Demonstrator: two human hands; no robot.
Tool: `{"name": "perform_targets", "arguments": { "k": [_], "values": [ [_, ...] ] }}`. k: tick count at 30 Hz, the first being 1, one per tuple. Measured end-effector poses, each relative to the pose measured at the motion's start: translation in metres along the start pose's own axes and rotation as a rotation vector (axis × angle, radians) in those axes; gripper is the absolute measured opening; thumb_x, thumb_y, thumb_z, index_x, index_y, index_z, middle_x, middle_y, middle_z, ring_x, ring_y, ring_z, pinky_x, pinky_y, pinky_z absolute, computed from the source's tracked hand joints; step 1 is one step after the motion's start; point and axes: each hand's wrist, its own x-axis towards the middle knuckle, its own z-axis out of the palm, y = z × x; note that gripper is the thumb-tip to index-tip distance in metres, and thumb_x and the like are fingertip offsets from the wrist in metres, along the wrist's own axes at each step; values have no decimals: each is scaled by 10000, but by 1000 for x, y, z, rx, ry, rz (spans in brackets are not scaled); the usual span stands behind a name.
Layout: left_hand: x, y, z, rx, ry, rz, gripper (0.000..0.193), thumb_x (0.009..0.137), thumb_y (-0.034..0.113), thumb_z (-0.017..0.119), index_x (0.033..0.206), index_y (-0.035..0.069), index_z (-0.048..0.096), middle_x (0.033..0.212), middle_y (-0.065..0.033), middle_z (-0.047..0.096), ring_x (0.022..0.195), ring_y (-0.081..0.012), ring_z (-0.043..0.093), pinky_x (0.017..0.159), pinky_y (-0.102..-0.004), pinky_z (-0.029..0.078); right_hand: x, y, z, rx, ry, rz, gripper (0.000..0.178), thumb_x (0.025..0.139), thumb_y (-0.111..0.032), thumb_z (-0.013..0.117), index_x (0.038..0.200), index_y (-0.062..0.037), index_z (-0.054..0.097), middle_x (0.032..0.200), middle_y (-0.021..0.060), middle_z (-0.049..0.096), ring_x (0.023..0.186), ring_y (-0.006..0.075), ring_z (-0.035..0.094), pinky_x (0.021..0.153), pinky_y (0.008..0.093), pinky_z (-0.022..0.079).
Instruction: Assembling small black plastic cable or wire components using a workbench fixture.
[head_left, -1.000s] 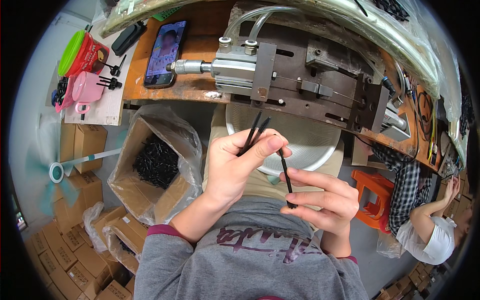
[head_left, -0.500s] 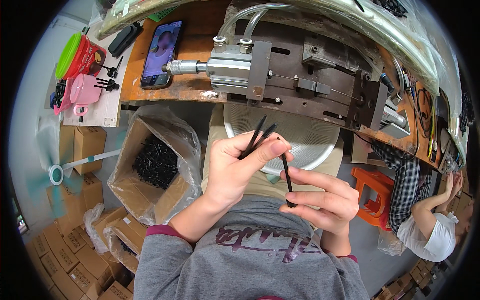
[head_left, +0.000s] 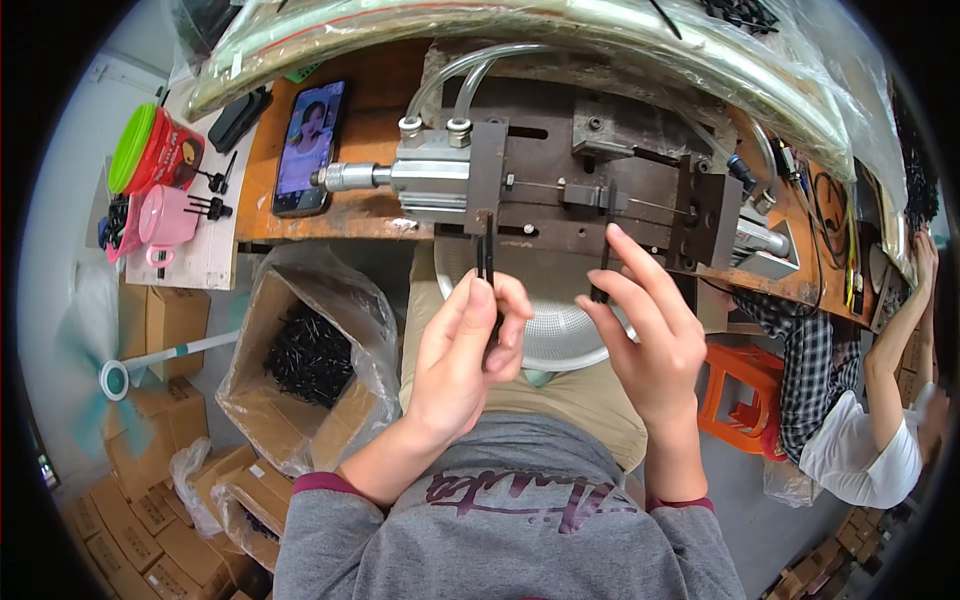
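My left hand (head_left: 455, 350) is closed around a few thin black plastic sticks (head_left: 485, 258), which point upward between thumb and fingers. With the fingertips of my right hand (head_left: 650, 345) I hold one more black stick (head_left: 602, 278) upright. Its top end overlaps the small metal block (head_left: 582, 195) on the bench fixture; whether it touches is unclear. A thin rod runs through that block between the fixture's silver air cylinder (head_left: 430, 185) and the dark end plate (head_left: 708, 215). Below my hands a white perforated basin (head_left: 560, 335) sits at my lap.
To the left stands a lined cardboard box (head_left: 250, 370) of black sticks. A phone (head_left: 305, 150), a pink cup (head_left: 167, 218) and a red tub (head_left: 172, 150) rest on the bench side. An orange stool (head_left: 740, 400) and another person (head_left: 865, 445) are at right. A fan (head_left: 115, 380) is far left.
My hands have moved apart. The right one has carried its stick up to the fixture's block, while the left has turned its sticks upright. The view has shifted slightly.
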Motion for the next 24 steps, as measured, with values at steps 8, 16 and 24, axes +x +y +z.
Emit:
{"name": "perform_targets", "arguments": {
  "k": [8, 16, 24],
  "values": [
    [-1, 8, 10, 247, -30, 96, 246, 1030, 233, 351, 1081, 16, 454, 777, -104, 592, 590, -78, 475, 482, -184, 381, 15, 1, 10, -316, -111, -93, 207, 664, -38, 643, 863, 17, 636, 1168, 201, 623, 569, 141, 620, 524, 244, 497],
    [4, 12, 7, 217, -45, 84, 247, 1029, 215, 350, 1115, 7, 450, 732, -127, 581, 534, -79, 438, 426, -190, 327, 20, -1, 11, -366, -136, -108, 172, 648, -27, 631, 815, 11, 623, 1163, 199, 628, 450, 95, 534, 453, 230, 450],
    [6, 13, 13, 273, -25, 87, 254, 1035, 237, 312, 1000, 31, 457, 667, -157, 609, 459, -95, 433, 452, -196, 346, 25, -11, 9, -402, -172, -2, 141, 690, -31, 709, 816, -22, 647, 1122, 115, 662, 466, 161, 579, 450, 259, 459]
  ]
}}
